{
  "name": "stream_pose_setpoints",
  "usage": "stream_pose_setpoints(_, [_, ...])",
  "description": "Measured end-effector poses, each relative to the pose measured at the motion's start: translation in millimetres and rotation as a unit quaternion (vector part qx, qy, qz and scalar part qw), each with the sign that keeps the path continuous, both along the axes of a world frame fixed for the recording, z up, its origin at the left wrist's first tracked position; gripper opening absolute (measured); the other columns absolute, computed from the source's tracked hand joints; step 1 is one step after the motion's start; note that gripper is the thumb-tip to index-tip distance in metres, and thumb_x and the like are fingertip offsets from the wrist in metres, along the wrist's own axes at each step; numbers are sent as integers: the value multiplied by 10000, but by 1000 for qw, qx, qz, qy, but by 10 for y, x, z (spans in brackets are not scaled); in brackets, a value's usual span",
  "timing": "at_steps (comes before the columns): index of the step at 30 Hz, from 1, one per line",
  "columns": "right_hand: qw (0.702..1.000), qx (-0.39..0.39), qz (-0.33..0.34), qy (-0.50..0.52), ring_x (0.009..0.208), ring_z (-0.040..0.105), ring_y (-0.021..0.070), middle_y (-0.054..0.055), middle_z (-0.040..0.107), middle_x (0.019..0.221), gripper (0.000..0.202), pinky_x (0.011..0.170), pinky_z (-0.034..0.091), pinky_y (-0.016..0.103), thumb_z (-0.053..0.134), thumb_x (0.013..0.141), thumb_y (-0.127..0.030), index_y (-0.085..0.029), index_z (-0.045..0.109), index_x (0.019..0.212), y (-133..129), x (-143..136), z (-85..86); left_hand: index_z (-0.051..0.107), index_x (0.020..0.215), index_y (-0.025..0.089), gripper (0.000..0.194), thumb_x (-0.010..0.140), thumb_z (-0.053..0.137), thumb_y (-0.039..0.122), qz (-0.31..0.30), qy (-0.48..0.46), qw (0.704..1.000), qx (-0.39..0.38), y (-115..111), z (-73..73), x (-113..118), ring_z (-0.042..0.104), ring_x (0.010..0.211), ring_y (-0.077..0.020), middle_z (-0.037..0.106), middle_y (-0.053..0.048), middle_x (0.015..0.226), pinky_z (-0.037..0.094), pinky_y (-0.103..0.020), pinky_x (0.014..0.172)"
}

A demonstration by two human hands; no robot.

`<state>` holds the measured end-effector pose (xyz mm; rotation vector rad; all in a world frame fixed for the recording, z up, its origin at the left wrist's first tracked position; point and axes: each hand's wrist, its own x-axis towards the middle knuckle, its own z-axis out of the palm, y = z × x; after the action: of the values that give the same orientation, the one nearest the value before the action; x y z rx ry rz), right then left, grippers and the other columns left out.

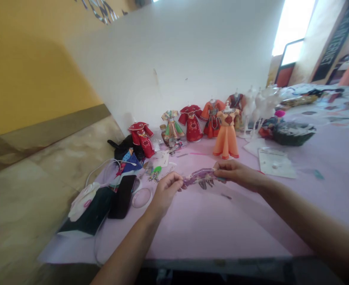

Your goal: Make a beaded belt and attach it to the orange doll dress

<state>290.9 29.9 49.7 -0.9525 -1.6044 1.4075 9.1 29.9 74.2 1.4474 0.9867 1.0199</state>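
Note:
A small purple strip of fabric [202,175] with a row of pale beads and dark dangling pieces is stretched just above the pink tabletop. Its left end is pinched by my left hand [168,189], between thumb and fingers. At the other end my right hand [235,173] grips it, fingers closed. An orange doll dress [226,136] on a stand is just behind my right hand. Below the strip, a small dark item [226,196] lies on the table. Scattered beads [153,177] and a green piece [157,170] lie behind my left hand.
A black phone [123,197], a clear ring-shaped item [141,197] and a dark box [88,213] with white cloth are at the left. Several dressed doll forms [193,122] line the white panel [186,59]. A dark basket [293,133] and a clear packet [276,162] are at the right.

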Motion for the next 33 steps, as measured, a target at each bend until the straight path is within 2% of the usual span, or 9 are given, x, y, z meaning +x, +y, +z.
stream_pose_setpoints(5, [994,82,-30,-66,712,482,148,21,587,788,275,631,369,281,735,914,-462,-200,694,839,33,271,463,651,749,188,111,780,703,281,10,-22,999,27,240,53,210,622,763,-156,677,-2,750,423,-266,718])
stream_pose_setpoints(9, [980,129,-92,-125,661,467,140,10,577,719,230,594,340,281,758,877,-410,-198,718,796,191,417,652,643,760,188,137,774,711,306,6,-41,999,21,492,70,384,645,775,-166,679,-7,753,425,-267,724])
stream_pose_setpoints(13, [973,144,-133,-121,669,505,151,30,633,747,221,608,364,298,766,868,-413,-195,755,831,370,555,642,628,734,189,144,766,718,297,-4,-50,998,33,752,144,555,641,780,-165,664,-4,740,429,-262,728])
stream_pose_setpoints(18, [957,168,-223,-75,699,513,162,26,624,768,259,634,382,304,777,854,-461,-203,752,856,579,769,524,628,713,185,110,758,706,249,-22,-66,996,62,1049,271,824,595,779,-145,622,12,732,431,-249,736])
stream_pose_setpoints(22, [938,187,-288,-44,745,524,169,32,638,810,343,682,403,311,756,856,-531,-191,748,901,726,897,447,635,706,181,99,753,702,236,-33,-94,992,71,1283,317,1092,524,732,-120,575,31,710,428,-244,754])
stream_pose_setpoints(28, [911,208,-357,-8,767,530,178,20,628,802,423,723,408,319,752,817,-602,-185,695,856,874,990,425,614,689,182,117,741,706,230,-57,-144,986,66,1580,275,1440,524,760,-125,598,28,722,436,-251,800])
stream_pose_setpoints(33, [908,206,-365,9,776,552,194,24,641,792,468,732,426,325,768,767,-642,-185,705,846,991,1072,393,587,691,187,160,717,721,271,-72,-190,978,52,1807,186,1627,620,861,-159,696,-6,816,473,-289,881])
